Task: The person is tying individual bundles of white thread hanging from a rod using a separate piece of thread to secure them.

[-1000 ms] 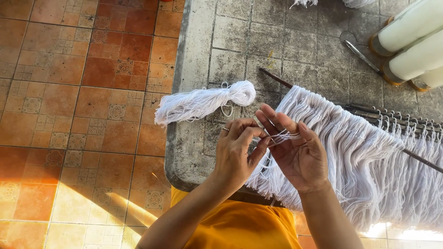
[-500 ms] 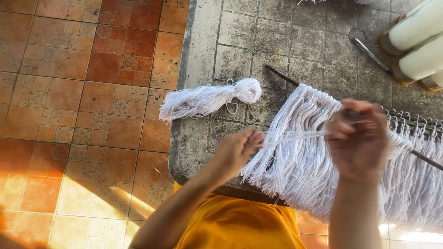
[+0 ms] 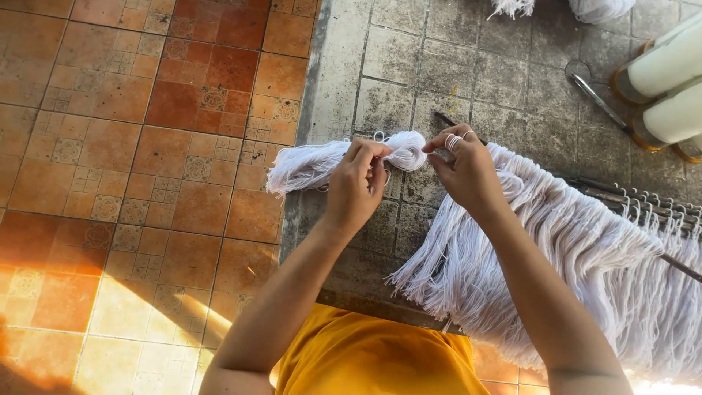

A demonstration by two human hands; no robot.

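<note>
Change: both hands now up at the loose yarn bundle (image 3: pixel 344 157); 0.5 s ago the right hand was raised over the hanging fringe and the left sat low at its edge. Camera also dipped a bit, more of the person's yellow top (image 3: pixel 373 362) in view.
Meaning: work seems to have gone from the strands on the rod back to the bundle, prob. for a fresh length; a judgement only.
Left hand (image 3: pixel 356 186): fingers (image 3: pixel 369 151) pressed together, pinching the bundle near its folded head.
Right hand (image 3: pixel 468 172): thumb and forefinger close together at the bundle's right end, a few turns of white strand wrapped round one finger; other fingers curled. Whether it grips the bundle itself: can't tell.
Bundle position: lying across the left edge of the grey tiled bench (image 3: pixel 439 66), tail end pointing toward the red floor tiles (image 3: pixel 146 146).
Fringe (image 3: pixel 578 249): white strands hung in a row from a dark rod (image 3: pixel 621 194), draped over bench front, just right of the hands.
Others: two white cylinders w/ brown ends (image 3: pixel 669 88) top right, scissors (image 3: pixel 592 91) beside them.
Hidden/unclear: rod's right end cut off by frame; right forearm covers part of fringe; metal loops on rod too small to read; more yarn at top edge cropped.
</note>
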